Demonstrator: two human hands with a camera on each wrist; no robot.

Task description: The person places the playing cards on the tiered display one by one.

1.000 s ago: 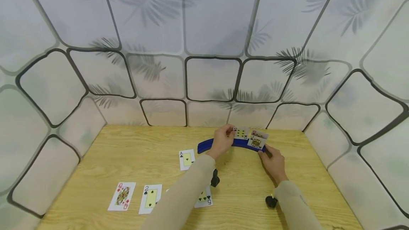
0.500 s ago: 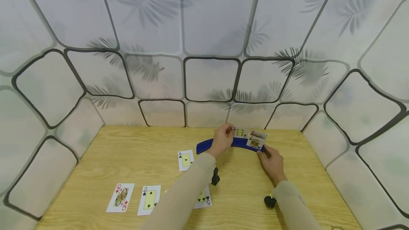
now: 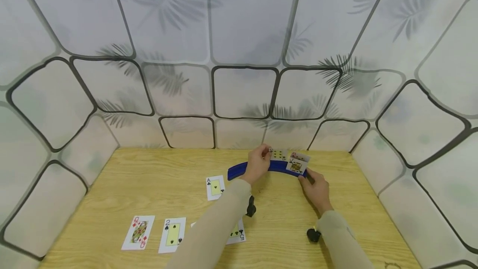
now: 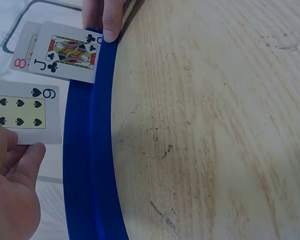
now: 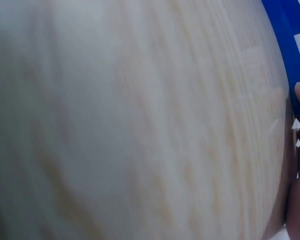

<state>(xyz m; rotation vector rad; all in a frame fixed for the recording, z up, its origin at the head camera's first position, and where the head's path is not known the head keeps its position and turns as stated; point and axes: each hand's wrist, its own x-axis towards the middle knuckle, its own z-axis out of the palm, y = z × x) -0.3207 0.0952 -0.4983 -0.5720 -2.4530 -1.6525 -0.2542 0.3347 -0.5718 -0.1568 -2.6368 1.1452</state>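
Note:
A curved blue card holder (image 3: 236, 171) lies toward the back of the wooden table. My left hand (image 3: 256, 166) pinches a six of spades (image 4: 27, 111) at its edge between thumb and fingers. In the left wrist view this card is beside the holder's groove, face showing. A jack of clubs (image 4: 65, 54) stands in the holder near its right end, overlapping a red eight (image 4: 22, 52) behind it. With thumb and fingers, my right hand (image 3: 317, 190) grips the holder's right end, just beside the jack. The right wrist view shows only the thumb and parts of the fingers there.
Face up on the table's left part lie a queen of diamonds (image 3: 138, 232), a two of spades (image 3: 172, 235) and an ace of clubs (image 3: 214, 187). My left sleeve (image 3: 214, 223) partly covers a five of clubs (image 3: 238, 233). A patterned wall (image 3: 242, 94) borders the table's back.
The head view has turned slightly to the right. Both hands, the held six and the holder keep their places relative to each other.

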